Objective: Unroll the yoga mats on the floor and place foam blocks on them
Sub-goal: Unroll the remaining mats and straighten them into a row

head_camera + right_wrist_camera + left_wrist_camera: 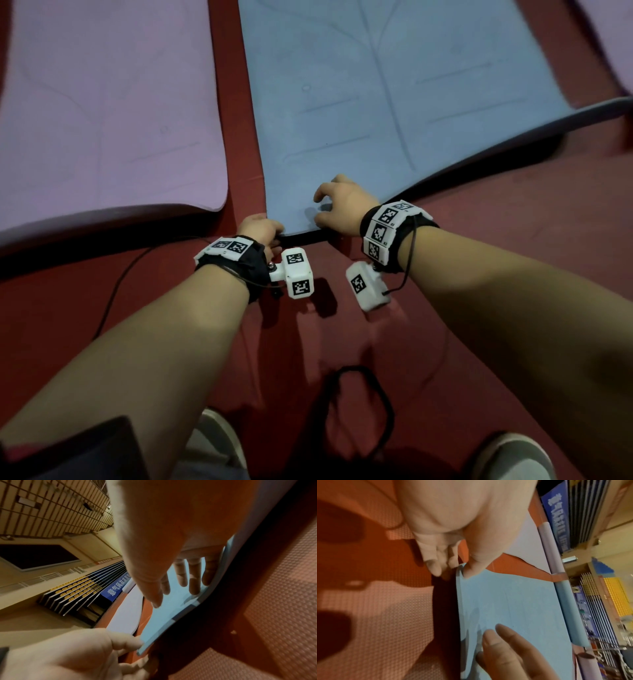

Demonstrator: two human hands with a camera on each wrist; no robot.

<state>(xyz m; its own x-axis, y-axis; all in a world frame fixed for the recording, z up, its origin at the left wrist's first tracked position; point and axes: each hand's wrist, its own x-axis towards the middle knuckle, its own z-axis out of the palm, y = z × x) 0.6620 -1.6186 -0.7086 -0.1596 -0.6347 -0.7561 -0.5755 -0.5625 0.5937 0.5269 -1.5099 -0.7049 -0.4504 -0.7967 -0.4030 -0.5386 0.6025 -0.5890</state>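
Observation:
The blue yoga mat point(376, 102) lies spread on the red floor, its near edge lifted a little. My left hand point(262, 228) pinches its near-left corner, thumb on top and fingers underneath point(435, 566). My right hand point(329, 209) rests just to the right, its spread fingertips point(193, 588) touching the mat's top point(171, 612) close to the near edge. The mat's far end point(570, 609) is still curled into a roll. A purple mat point(102, 102) lies flat to the left. No foam block is in view.
Another purple mat's edge point(616, 34) shows at the top right. A black cable point(116, 284) runs over the floor at the left, and a cable loop point(359, 394) lies between my shoes point(219, 438). A rolled purple mat point(587, 661) and bleachers stand far off.

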